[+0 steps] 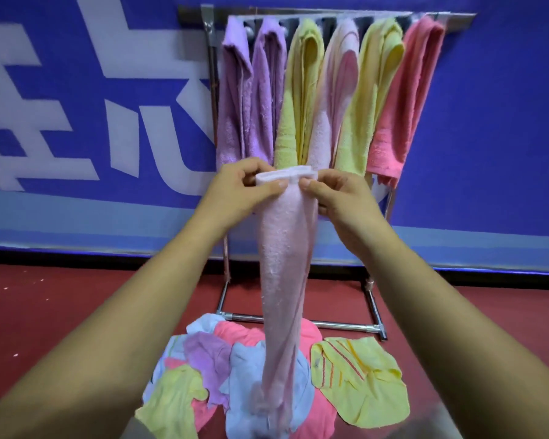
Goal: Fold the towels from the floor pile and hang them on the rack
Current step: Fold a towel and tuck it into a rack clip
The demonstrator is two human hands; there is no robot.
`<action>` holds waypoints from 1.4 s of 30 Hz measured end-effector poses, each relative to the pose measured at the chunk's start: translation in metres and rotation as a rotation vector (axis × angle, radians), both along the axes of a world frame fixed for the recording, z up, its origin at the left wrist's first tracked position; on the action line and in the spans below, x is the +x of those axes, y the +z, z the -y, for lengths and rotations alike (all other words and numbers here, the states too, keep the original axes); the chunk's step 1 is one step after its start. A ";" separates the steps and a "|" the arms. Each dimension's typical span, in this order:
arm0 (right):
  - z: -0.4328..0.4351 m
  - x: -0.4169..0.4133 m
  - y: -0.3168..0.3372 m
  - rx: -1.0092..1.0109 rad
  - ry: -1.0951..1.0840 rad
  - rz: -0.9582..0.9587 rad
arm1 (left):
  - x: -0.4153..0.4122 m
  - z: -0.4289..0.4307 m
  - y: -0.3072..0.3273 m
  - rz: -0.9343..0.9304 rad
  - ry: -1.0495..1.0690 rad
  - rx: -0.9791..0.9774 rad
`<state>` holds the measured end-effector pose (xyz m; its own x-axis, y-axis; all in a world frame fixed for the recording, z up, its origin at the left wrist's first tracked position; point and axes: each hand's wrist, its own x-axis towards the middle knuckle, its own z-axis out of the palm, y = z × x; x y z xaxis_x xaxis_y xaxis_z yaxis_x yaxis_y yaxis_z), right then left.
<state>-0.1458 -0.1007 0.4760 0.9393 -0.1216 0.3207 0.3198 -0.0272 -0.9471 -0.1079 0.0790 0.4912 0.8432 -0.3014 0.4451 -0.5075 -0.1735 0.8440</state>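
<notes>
I hold the pale pink towel (pixel 284 264) by its top edge, left hand (pixel 238 193) and right hand (pixel 339 198) both in a pinching grip, and it hangs down over the floor pile (pixel 276 375). Behind it the rack (pixel 327 17) carries six towels; bare red floor (pixel 61 312) lies open to both sides.

Blue wall banner (pixel 488 122): big white Chinese chars (pixel 54 99) at left edge, cropped and blurred, can't be read for sure. No other text, nrs or brands.

Head cam, fwd-down, near hands.
</notes>
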 end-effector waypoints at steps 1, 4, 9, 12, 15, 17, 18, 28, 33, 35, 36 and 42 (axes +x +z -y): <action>0.003 -0.002 0.022 0.036 0.043 0.025 | -0.005 0.000 0.021 -0.013 -0.055 -0.094; 0.010 -0.012 0.075 0.105 0.164 0.071 | -0.016 0.000 0.068 -0.034 -0.147 -0.249; 0.005 -0.021 0.085 0.078 0.067 0.041 | -0.029 0.009 0.093 0.116 0.005 -0.083; 0.005 -0.029 0.090 0.208 0.124 0.054 | -0.035 0.012 0.095 0.077 -0.012 -0.215; 0.004 -0.032 0.095 0.231 0.137 0.072 | -0.039 0.014 0.086 -0.100 -0.138 -0.315; 0.004 -0.035 0.098 0.215 0.124 0.062 | -0.041 0.017 0.076 -0.203 -0.205 -0.256; 0.005 -0.036 0.099 0.199 0.116 0.057 | -0.043 0.018 0.072 -0.221 -0.205 -0.234; 0.018 -0.045 0.052 0.141 0.352 -0.184 | -0.049 0.025 0.092 -0.221 -0.015 -0.385; 0.015 -0.056 0.033 0.251 0.353 -0.168 | -0.042 0.021 0.093 -0.323 0.070 -0.355; 0.011 -0.058 0.038 0.283 0.346 -0.137 | -0.040 0.021 0.089 -0.383 0.101 -0.399; 0.009 -0.057 0.041 0.296 0.331 -0.125 | -0.040 0.021 0.086 -0.421 0.092 -0.433; 0.005 -0.050 0.064 0.390 0.206 -0.081 | -0.045 0.013 0.044 -0.523 -0.413 -0.341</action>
